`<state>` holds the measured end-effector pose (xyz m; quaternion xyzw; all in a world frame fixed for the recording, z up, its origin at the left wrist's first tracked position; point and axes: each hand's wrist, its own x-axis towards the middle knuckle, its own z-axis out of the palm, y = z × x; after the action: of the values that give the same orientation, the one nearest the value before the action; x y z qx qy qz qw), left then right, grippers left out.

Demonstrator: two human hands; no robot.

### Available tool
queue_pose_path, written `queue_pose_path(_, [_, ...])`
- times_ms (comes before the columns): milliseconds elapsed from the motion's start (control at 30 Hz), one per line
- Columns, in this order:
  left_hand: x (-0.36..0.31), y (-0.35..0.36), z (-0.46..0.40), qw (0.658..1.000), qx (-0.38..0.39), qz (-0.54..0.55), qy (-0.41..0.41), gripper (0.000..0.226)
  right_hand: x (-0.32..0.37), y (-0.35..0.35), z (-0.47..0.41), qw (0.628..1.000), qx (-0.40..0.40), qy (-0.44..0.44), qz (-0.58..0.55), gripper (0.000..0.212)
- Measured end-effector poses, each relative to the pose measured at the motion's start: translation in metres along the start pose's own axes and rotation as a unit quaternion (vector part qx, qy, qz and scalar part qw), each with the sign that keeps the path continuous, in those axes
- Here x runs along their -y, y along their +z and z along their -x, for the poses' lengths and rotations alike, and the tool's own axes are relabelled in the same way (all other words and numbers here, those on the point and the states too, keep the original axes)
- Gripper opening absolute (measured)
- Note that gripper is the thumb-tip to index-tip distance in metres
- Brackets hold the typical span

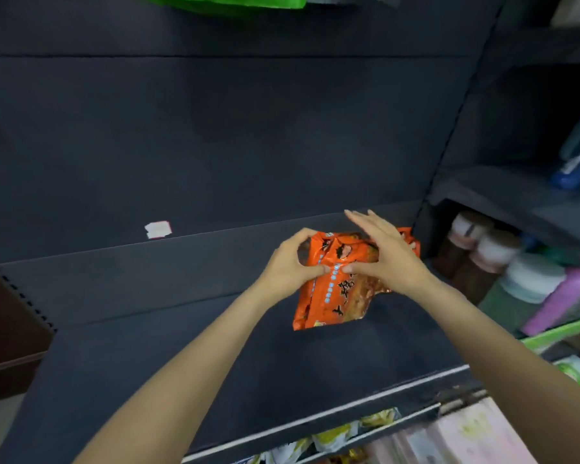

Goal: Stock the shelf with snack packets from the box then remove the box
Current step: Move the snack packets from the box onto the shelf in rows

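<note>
Left hand (290, 262) curled on left edge of orange packet (332, 289), thumb and fingers pinching it. Right hand (385, 252) spread flat, resting on packet's top right, not gripping. Packet at right end of dark shelf (148, 313), leaning toward back corner, second orange packet (411, 237) just behind. Box not in view.

Risks, judged: packet glossy, puffy; once released, may slide forward or flop flat. Pressing too hard could crush contents. Sideways nudge could topple packet behind.

Both arms outstretched, left grip (290, 262) pinching, right grip (387, 254) fingers splayed
</note>
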<state>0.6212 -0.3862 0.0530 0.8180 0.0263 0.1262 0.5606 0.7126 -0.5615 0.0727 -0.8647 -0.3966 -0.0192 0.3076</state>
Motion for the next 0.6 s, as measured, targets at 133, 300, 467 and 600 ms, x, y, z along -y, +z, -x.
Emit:
queue_pose_path(133, [0.008,0.027,-0.034,0.999,0.037,0.028,-0.006,0.04,-0.042,-0.017,-0.015,0.997,0.074,0.022,0.008,0.077])
queue_pose_path(300, [0.014,0.075,-0.067,0.999,0.029,0.025,-0.02,0.044,-0.1,-0.031,-0.02,0.998,0.048,0.041,-0.006,0.061])
queue_pose_path(467, [0.018,0.13,-0.093,0.997,-0.054,-0.053,-0.014,0.045,-0.161,-0.032,-0.024,0.999,0.022,0.037,0.019,0.057])
queue_pose_path(600, [0.033,0.17,-0.113,0.986,-0.11,-0.117,-0.042,0.045,-0.203,-0.028,-0.036,0.995,0.07,0.011,0.066,0.055])
